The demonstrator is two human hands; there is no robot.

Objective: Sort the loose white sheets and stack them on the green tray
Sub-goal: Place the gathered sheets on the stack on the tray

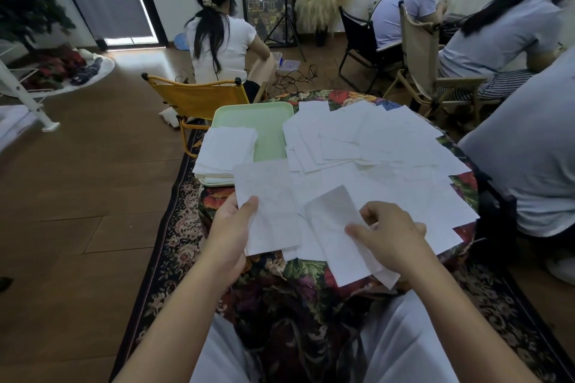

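Several loose white sheets point(382, 146) lie spread over a small table with a floral cloth point(311, 277). A pale green tray point(267, 121) sits at the table's far left, and a neat stack of white sheets point(225, 149) rests on its left half. My left hand point(231, 233) grips a white sheet point(267, 205) by its left edge, lifted above the table's near left. My right hand point(390, 235) pinches a narrower white sheet point(339, 239) that tilts up over the pile near the front edge.
A yellow folding chair point(199, 99) stands just behind the tray, a seated person point(224, 40) beyond it. A person in a grey shirt point(529, 158) sits close on the right. Two more people sit on chairs at the back right. A patterned rug point(174, 227) covers the wooden floor.
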